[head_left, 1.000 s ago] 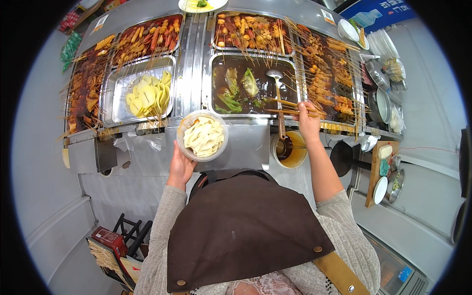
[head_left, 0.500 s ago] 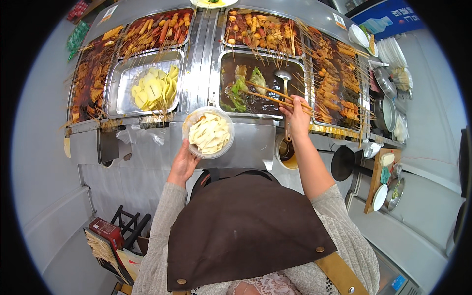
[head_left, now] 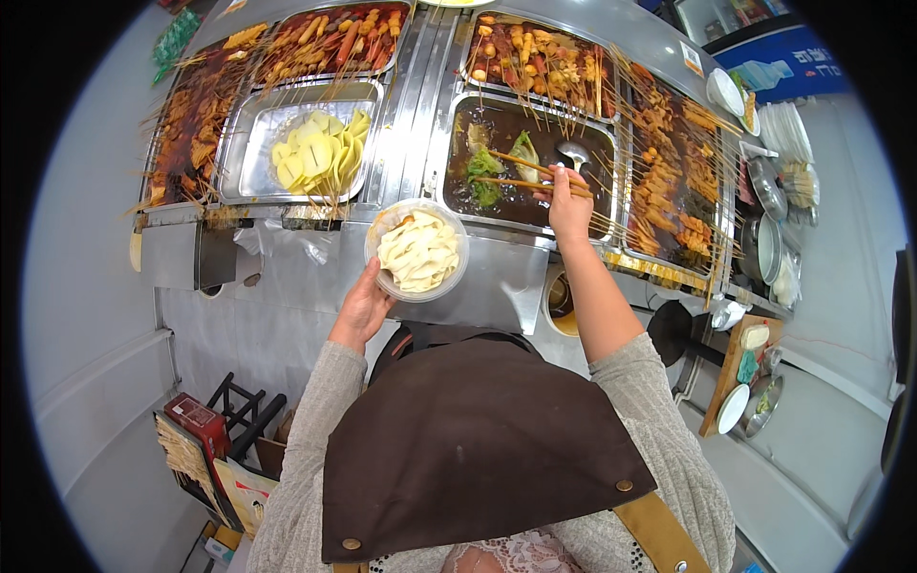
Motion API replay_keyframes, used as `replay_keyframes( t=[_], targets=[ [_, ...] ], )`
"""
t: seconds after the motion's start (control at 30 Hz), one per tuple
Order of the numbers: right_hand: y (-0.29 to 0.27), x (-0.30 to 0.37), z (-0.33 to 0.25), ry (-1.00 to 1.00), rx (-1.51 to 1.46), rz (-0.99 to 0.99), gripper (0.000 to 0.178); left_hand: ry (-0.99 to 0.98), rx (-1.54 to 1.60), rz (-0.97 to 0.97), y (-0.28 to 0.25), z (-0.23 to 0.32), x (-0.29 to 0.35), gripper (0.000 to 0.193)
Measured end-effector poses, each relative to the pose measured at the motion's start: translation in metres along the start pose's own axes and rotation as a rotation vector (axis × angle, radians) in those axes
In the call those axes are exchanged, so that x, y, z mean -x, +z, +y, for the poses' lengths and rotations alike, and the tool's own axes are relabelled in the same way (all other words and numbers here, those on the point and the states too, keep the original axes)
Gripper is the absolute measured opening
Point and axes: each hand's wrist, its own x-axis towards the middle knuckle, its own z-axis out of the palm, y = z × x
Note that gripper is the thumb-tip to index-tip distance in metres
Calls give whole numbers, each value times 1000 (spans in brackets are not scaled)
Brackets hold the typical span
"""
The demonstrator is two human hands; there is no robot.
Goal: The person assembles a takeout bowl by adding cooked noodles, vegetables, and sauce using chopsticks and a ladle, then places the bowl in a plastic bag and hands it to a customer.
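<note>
Right-hand grip pinches long brown wooden chopsticks, now swung to leafy green lettuce, putting it within reach. Left-hand grip clasps a round clear plastic tub.

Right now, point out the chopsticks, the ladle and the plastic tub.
Chopsticks [head_left: 516,182]: head view, middle of the lower stick.
Ladle [head_left: 573,153]: head view, on its bowl.
Plastic tub [head_left: 385,226]: head view, inner wall at upper left.

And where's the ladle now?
In the head view, right of centre: the ladle sits in the dark broth, just beyond the right hand.
</note>
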Motion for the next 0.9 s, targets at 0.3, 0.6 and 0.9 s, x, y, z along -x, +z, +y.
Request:
replay_keyframes(
  t=[0.3,0.6,0.9],
  targets=[
    [-6,-20,22,169,-150,291,33,10,-25,25,5,0,0,67],
    [-45,8,25,381,-346,421,27,11,-45,99,5,-5,-4,58],
    [-83,32,-8,272,-372,389,27,98,-34,113,32,9,7,51]
  ],
)
